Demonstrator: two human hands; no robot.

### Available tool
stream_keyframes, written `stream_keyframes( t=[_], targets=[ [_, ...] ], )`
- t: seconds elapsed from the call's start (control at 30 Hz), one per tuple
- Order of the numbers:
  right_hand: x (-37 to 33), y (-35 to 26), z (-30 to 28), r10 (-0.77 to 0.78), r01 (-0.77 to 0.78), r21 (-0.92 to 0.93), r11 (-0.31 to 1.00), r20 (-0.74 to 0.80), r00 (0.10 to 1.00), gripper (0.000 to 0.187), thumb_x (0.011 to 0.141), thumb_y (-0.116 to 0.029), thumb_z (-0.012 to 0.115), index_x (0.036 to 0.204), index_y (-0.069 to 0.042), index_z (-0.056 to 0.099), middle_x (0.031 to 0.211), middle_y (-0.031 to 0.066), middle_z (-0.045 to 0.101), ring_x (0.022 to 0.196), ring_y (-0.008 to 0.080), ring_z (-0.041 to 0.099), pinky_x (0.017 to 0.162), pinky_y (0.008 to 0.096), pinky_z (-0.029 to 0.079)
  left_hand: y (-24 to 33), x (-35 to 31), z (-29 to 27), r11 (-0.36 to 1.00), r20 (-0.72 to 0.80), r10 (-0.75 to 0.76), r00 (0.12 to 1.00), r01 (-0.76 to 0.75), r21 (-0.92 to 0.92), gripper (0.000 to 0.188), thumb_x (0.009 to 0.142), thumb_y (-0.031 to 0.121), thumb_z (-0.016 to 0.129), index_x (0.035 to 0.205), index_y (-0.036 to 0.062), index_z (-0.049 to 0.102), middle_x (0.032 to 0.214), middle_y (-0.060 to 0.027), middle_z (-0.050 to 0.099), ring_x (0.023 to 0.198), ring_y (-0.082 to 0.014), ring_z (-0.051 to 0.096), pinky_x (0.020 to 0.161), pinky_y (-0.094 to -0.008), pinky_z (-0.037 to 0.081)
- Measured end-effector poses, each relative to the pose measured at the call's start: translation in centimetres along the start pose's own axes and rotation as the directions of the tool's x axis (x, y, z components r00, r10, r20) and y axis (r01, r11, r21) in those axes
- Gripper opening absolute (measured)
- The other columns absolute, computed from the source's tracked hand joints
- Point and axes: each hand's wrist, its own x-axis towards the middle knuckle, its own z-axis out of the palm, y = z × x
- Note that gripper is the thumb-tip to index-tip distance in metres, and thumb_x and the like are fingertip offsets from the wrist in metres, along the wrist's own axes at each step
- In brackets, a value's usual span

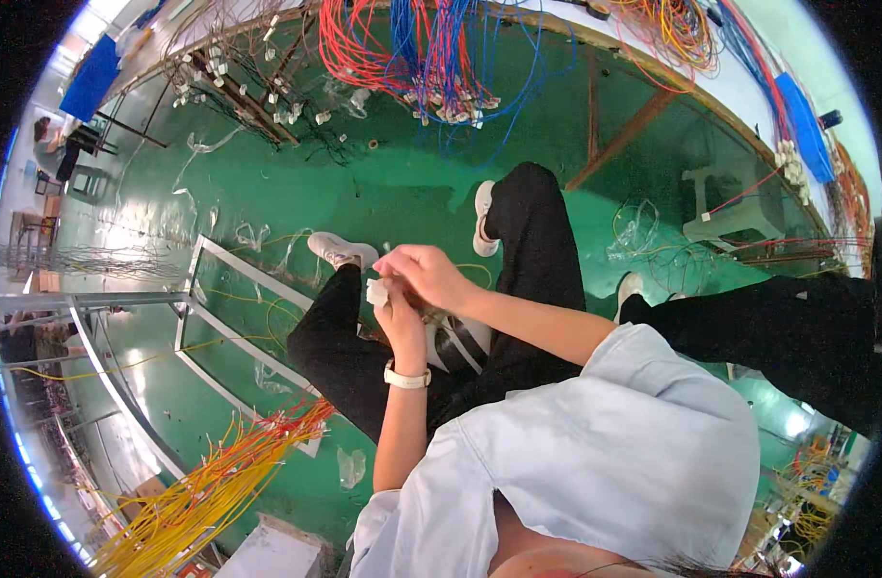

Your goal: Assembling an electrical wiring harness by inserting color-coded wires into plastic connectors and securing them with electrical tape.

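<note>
The left hand (400,326) is holding the white connector (376,293) above the lap, with thumb and fingers pinching its body. This grip is probably steadying the part while leaving its outer end exposed. The right hand (435,276) is curling over it from the right, fingers bent and drawn together. Whether these fingertips are pinching anything cannot be told, as the hand is covering them. The central position is likely giving both hands equal reach.

At the left, yellow cables (195,496) are lying by a metal frame (253,272), their orange-red ends pointing toward the person, presumably for easy access. Ahead, red cables (359,48) and blue cables (402,37) are hanging over the bench (568,13) edge, apparently so that their connector-tipped ends are staying separate and visible.
</note>
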Motion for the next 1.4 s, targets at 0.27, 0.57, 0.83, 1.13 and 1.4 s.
stream_keyframes(
  t=[0.27, 0.57, 0.83, 1.13, 1.4],
  targets=[
    [14.6, 7.7, -10.6, 0.222, -0.121, 0.212, 0.97, -0.563, 0.796, 0.018, 0.084, -0.022, 0.061, 0.083, -0.004, 0.061, 0.05, -0.0006, 0.045, 0.036, 0.0099, 0.038, 0.032, 0.0283, 0.024, 0.4, -0.4, -5.4, 0.938, 0.012, -0.201, 0.98, 0.196, -0.286, 0.032, 0.1, 0.031, 0.04, 0.078, 0.009, 0.044, 0.069, -0.0047, 0.053, 0.053, -0.0119, 0.043, 0.049, -0.0256, 0.035],
    [19.3, 11.1, -19.4, -0.2, -0.38, -0.577, 0.723, -0.701, 0.684, 0.037, 0.072, -0.028, 0.076, 0.098, -0.006, 0.061, 0.094, 0.0176, 0.066, 0.086, 0.0341, 0.064, 0.074, 0.0402, 0.051, -1.2, -2.3, -4.4, 0.874, 0.118, -0.356, 0.927, 0.375, -0.308, 0.027, 0.099, 0.029, 0.043, 0.08, 0.01, 0.046, 0.062, 0.0008, 0.042, 0.045, -0.0071, 0.029, 0.042, -0.023, 0.023],
    [20.0, 10.2, -22.6, -0.407, -0.189, -0.756, 0.627, -0.524, 0.749, 0.042, 0.069, -0.028, 0.075, 0.102, -0.003, 0.065, 0.1, 0.0171, 0.066, 0.093, 0.0336, 0.063, 0.081, 0.0399, 0.05, -1.4, -1.7, -3.4, 0.779, 0.26, -0.43, 0.864, 0.501, -0.378, 0.027, 0.098, 0.029, 0.045, 0.087, 0.0057, 0.054, 0.062, 0.0017, 0.042, 0.043, -0.0059, 0.028, 0.039, -0.022, 0.022],
    [21.2, 9.8, -24.9, -0.398, -0.057, -0.812, 0.581, -0.345, 0.85, 0.044, 0.068, -0.04, 0.073, 0.102, -0.012, 0.067, 0.097, 0.0154, 0.066, 0.094, 0.0337, 0.061, 0.083, 0.0432, 0.049, -0.9, -2.0, -1.4, 0.368, 0.665, -0.448, 0.597, 0.801, -0.472, 0.034, 0.096, 0.018, 0.044, 0.12, -0.0045, 0.052, 0.064, 0.0042, 0.036, 0.046, -0.0038, 0.027, 0.041, -0.0195, 0.021],
    [21.7, 7.6, -20.9, -0.189, -0.225, -0.787, 0.574, -0.395, 0.899, 0.042, 0.069, -0.046, 0.07, 0.094, -0.014, 0.07, 0.098, 0.0151, 0.066, 0.096, 0.0317, 0.061, 0.086, 0.0411, 0.046, -1.7, -3.1, -2.9, 0.412, 0.603, -0.51, 0.614, 0.789, -0.455, 0.029, 0.095, 0.017, 0.044, 0.113, -0.003, 0.054, 0.061, 0.0041, 0.036, 0.044, -0.0041, 0.028, 0.039, -0.0195, 0.021]
  ],
)
